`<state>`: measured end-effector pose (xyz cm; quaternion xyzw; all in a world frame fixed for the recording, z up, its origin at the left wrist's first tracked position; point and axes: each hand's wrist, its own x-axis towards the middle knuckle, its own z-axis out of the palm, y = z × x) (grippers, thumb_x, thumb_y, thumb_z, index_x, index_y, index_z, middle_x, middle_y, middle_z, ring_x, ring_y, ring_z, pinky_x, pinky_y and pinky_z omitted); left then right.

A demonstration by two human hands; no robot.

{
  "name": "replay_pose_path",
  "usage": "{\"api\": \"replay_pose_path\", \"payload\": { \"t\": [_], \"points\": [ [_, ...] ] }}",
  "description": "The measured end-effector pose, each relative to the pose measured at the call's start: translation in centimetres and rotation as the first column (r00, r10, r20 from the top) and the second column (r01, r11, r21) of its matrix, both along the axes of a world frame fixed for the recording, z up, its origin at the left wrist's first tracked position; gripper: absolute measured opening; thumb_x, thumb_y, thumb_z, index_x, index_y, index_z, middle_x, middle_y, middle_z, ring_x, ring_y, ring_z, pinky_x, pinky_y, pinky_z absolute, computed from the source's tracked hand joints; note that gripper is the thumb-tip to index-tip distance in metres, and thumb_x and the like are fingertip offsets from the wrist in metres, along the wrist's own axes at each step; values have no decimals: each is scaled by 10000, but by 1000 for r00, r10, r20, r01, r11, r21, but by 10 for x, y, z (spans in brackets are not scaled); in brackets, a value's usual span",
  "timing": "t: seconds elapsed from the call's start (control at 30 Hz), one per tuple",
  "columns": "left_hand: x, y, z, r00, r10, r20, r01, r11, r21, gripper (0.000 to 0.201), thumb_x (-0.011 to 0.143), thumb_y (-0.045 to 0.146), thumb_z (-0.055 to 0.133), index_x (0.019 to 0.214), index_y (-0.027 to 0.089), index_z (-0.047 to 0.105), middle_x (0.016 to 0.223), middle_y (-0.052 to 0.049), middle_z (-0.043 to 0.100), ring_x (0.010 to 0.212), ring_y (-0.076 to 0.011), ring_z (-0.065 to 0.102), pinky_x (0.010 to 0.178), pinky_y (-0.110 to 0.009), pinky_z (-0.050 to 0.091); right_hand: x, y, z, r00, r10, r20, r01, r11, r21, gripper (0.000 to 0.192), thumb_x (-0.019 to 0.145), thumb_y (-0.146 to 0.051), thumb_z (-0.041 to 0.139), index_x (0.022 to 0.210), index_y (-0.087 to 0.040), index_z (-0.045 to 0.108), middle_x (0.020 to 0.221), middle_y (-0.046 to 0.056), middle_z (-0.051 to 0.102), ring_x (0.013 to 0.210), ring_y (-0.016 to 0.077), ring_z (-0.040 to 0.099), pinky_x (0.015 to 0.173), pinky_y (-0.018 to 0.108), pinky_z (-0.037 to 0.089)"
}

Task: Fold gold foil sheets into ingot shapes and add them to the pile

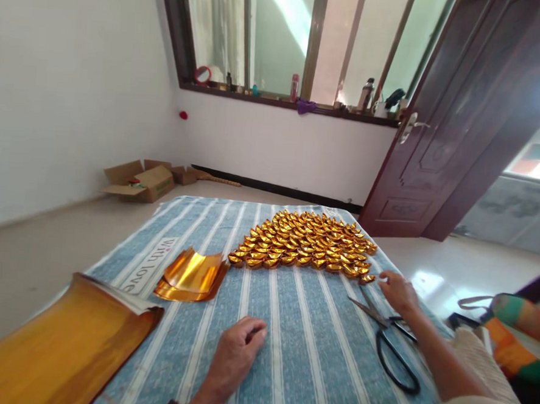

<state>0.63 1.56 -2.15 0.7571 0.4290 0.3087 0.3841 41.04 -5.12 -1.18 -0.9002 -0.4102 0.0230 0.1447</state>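
Note:
My left hand [237, 352] rests on the striped blue and white cloth [290, 325] near the front middle, its fingers curled closed with nothing seen in them. At the right edge, my right hand [399, 292] has its fingers stretched toward a folded gold foil ingot [366, 278], with a small gap between. Many more shiny foil ingots [304, 240] stand in packed rows beyond it. Scissors [384, 325] with black handles lie partly spread below my right hand. To the left of the rows sits a stack of cut gold foil sheets [192, 276].
A large pile of gold sheets [69, 336] covers the front left corner. Beyond the table, an open cardboard box [145, 182] sits on the floor. A dark red door [430, 132] stands at the right, and bottles line the window sill [276, 99].

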Motion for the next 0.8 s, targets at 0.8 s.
{"api": "replay_pose_path", "payload": {
  "t": [0.8],
  "points": [
    [0, 0, 6, 999, -13, -30, 14, 1000, 12, 246, 780, 372, 514, 752, 211, 698, 771, -23, 689, 737, -196, 650, 703, -277, 507, 12, 26, -15, 991, 49, -125, -45, 998, 36, 214, 751, -354, 654, 870, -197, 737, 654, 13, 707, 622, 179, 674, 579, 233, 439]
  ]
}}
